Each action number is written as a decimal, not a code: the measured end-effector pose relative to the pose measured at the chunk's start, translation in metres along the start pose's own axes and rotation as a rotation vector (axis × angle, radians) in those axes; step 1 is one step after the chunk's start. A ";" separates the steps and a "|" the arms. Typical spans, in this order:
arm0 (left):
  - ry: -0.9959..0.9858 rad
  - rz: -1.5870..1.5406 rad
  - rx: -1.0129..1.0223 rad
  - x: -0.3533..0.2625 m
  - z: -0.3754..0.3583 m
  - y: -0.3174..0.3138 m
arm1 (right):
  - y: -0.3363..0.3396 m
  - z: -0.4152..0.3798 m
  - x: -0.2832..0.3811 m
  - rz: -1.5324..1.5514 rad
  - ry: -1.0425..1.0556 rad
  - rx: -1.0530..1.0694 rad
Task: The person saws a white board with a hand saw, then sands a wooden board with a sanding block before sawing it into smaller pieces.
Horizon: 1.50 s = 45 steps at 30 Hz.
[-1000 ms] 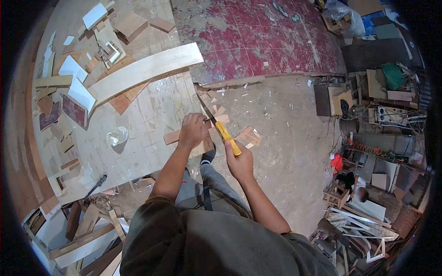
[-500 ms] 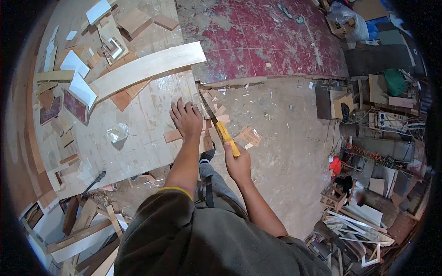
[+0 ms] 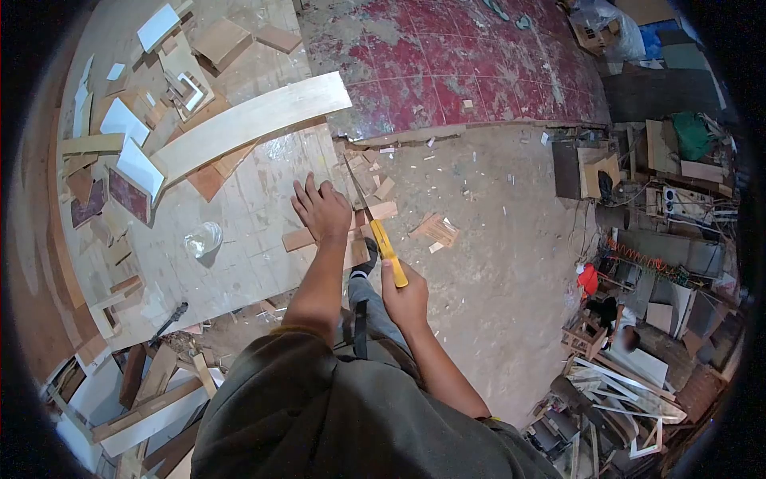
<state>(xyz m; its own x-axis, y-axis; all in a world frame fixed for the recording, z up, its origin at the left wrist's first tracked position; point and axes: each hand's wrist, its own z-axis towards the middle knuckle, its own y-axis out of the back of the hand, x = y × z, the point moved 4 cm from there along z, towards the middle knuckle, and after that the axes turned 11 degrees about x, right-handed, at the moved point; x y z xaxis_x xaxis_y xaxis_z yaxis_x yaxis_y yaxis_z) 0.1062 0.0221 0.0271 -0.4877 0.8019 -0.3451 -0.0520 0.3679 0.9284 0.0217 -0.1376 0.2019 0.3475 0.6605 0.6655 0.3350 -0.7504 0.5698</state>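
Observation:
My left hand [image 3: 324, 214] lies palm down with fingers spread, pressing on a narrow wood strip [image 3: 299, 239] at the table's edge. One end of the strip sticks out past the edge, to the right of my wrist. My right hand [image 3: 405, 297] is wrapped round the yellow handle of a handsaw [image 3: 381, 242]. Its thin blade points away from me along the table edge and crosses the strip just right of my left hand. A long pale board [image 3: 255, 116] lies on the table beyond my left hand.
The worktable [image 3: 255, 207] carries a plastic cup [image 3: 203, 239], wood offcuts [image 3: 222, 41] and white panel pieces [image 3: 124, 121]. Scraps [image 3: 437, 230] litter the floor at right. A red tiled floor section [image 3: 463, 64] lies ahead. A person [image 3: 626, 331] is at far right, near stacked timber.
My right hand has drawn the saw back toward my body, and its handle sits lower. My left hand stays on the strip. The whole view has shifted slightly.

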 end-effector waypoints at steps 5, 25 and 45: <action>0.021 -0.020 -0.008 0.001 0.000 0.002 | 0.002 0.006 0.002 0.039 -0.043 0.009; 0.036 -0.037 -0.067 0.007 0.003 -0.009 | -0.006 -0.016 -0.011 0.064 -0.099 0.037; -0.040 -0.043 -0.067 0.010 -0.007 -0.013 | 0.013 -0.099 -0.024 0.328 -0.171 0.003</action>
<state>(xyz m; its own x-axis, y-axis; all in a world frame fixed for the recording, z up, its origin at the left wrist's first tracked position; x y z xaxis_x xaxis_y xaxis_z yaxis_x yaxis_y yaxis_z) 0.0962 0.0218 0.0123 -0.4490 0.8046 -0.3887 -0.1307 0.3712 0.9193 -0.0691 -0.1660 0.2408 0.5783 0.3792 0.7223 0.1837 -0.9232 0.3376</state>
